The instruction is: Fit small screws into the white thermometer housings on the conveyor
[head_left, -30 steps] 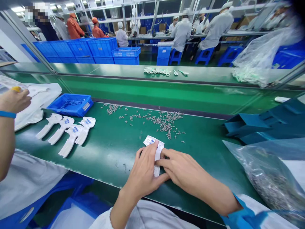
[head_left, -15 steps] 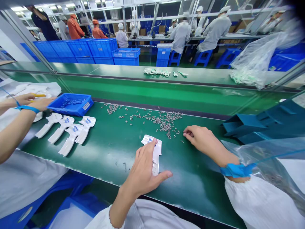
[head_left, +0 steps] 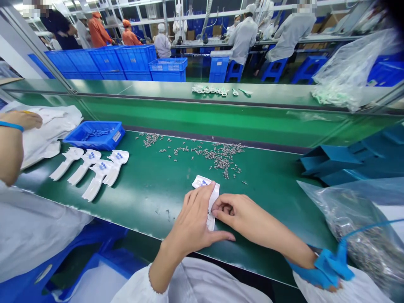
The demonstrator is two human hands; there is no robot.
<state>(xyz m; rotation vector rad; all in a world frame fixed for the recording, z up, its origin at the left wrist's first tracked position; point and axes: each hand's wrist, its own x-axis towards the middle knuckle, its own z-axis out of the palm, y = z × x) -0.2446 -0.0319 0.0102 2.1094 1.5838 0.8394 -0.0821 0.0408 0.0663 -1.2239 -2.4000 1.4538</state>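
Note:
A white plastic shell half with blue pieces in its wide end lies on the green bench in front of me. My left hand rests over its left side, fingers stretched out and thumb spread to the right, covering much of the shell. At the shell's right edge, my right hand has thumb and fingertips pinched together; anything between them is too small or hidden to see. Beyond my hands, many small metal pieces that look like screws lie scattered on the bench.
To the left are several similar white shells and a blue tray of blue parts. A co-worker's hand is over a white bag at far left. A clear bag of small metal pieces and teal bins stand right.
My right hand has moved left and toward me, from the edge of the scattered metal pieces to the shell. My left hand stays on the shell. The co-worker's hand has left the blue tray.

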